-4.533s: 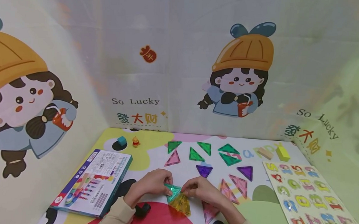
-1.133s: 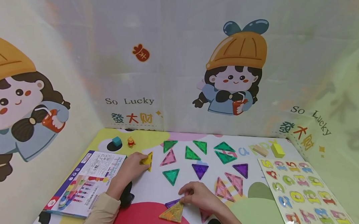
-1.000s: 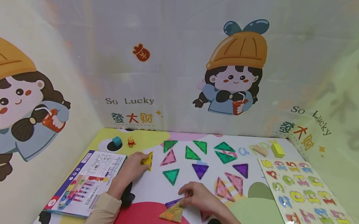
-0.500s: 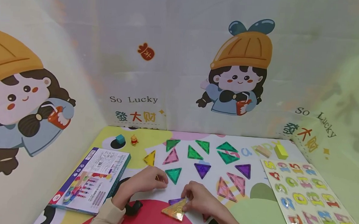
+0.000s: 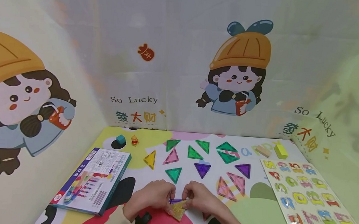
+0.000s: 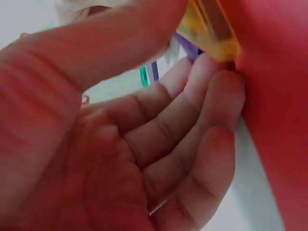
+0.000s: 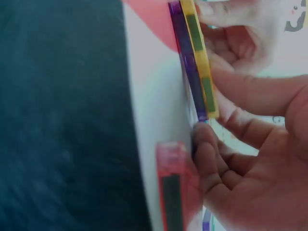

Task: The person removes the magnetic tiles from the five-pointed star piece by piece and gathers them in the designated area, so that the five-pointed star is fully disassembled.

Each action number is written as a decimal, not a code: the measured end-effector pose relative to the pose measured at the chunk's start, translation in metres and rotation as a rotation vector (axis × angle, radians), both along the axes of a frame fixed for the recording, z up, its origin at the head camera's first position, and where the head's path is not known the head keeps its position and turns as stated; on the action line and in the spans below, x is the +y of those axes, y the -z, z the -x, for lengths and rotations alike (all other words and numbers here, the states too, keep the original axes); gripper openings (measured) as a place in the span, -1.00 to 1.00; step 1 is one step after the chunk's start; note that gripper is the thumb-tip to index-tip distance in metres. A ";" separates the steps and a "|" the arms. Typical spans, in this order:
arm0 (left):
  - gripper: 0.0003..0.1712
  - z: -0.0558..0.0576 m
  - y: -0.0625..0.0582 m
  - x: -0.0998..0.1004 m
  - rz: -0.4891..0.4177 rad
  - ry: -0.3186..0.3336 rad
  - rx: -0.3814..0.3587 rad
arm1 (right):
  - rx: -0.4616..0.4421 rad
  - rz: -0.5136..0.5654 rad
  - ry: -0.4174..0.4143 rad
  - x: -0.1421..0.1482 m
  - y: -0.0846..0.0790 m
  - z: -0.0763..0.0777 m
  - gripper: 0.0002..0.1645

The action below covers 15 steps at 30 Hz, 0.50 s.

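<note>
A yellow triangular magnetic tile (image 5: 178, 211) lies flat against a purple triangular tile (image 5: 175, 201), low in the middle of the head view. My left hand (image 5: 154, 197) pinches the pair at its left corner. At the right corner my right hand (image 5: 202, 199) holds it, thumb on the yellow side and fingertips by the purple side. The right wrist view shows the yellow tile (image 7: 208, 91) and purple tile (image 7: 189, 62) edge to edge. Beyond the hands lie a green triangle (image 5: 173, 175), a yellow triangle (image 5: 150, 159) and a purple triangle (image 5: 202, 170).
More green triangles (image 5: 194, 153), pink triangles (image 5: 226, 189) and a purple triangle (image 5: 244, 170) are spread over the table. A boxed toy (image 5: 93, 180) lies left, a number board (image 5: 311, 201) right. Small blocks (image 5: 281, 152) and a figurine (image 5: 134, 140) stand at the back.
The green tile was laid on the table. My left hand set a yellow triangle at the left, then came back to the yellow and purple tiles in my right hand.
</note>
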<state>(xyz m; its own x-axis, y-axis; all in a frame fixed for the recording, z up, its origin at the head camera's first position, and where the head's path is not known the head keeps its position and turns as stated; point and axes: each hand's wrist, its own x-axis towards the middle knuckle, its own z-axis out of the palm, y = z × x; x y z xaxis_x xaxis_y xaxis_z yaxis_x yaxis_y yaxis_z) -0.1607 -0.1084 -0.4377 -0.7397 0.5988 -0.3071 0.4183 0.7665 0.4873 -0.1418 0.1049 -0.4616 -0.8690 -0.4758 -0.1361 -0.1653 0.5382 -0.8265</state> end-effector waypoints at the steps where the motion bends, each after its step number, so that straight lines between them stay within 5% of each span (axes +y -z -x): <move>1: -0.63 0.000 0.000 0.000 -0.006 -0.005 -0.009 | -0.011 0.004 -0.002 0.001 0.000 0.000 -0.78; 15: -0.82 0.005 0.000 -0.006 -0.115 0.014 -0.110 | -0.177 0.080 -0.071 0.007 -0.004 0.002 -0.79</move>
